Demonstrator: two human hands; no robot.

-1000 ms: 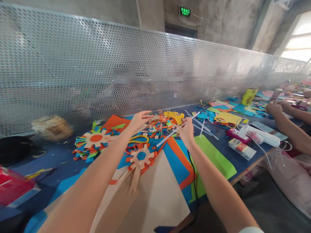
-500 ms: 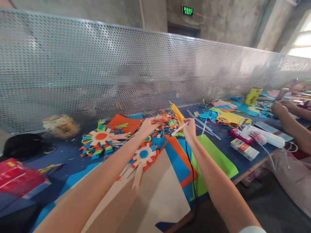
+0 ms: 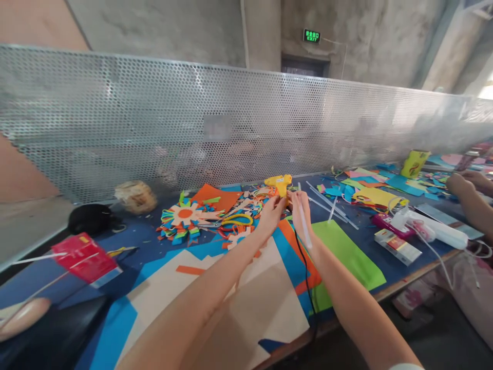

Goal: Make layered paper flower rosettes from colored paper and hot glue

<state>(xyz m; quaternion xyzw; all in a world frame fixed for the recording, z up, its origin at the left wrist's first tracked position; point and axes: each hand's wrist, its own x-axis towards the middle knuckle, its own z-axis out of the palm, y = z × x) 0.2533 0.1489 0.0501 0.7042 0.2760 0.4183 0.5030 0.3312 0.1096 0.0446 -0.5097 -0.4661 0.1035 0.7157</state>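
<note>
A yellow glue gun point(image 3: 280, 183) is held up over the scraps, its nozzle toward the left. My left hand point(image 3: 271, 215) is closed on its handle from below. Close against it, my right hand point(image 3: 301, 206) is closed on a whitish glue stick point(image 3: 305, 226) that lies back toward the wrist. The inner fingertips of both hands are partly hidden where they meet at the handle. A black cord point(image 3: 303, 252) runs down past the right forearm. Left of my hands lie a paper flower with an orange centre point(image 3: 184, 215) and yellow-handled scissors point(image 3: 238, 220). A second paper flower point(image 3: 236, 238) is partly covered by my left forearm.
Beige sheets point(image 3: 277, 288) and a green sheet point(image 3: 348, 254) cover the near table. Clear glue sticks point(image 3: 327, 203) lie to the right, beyond them a small white box point(image 3: 397, 246) and a power strip point(image 3: 442, 228). A perforated metal screen point(image 3: 154, 123) stands behind. Another person's hands point(image 3: 464, 182) are at far right.
The glue gun has turned from upright to nozzle-left. My left hand has moved right onto its handle. The glue stick in my right hand has swung to point toward me. The view has shifted left.
</note>
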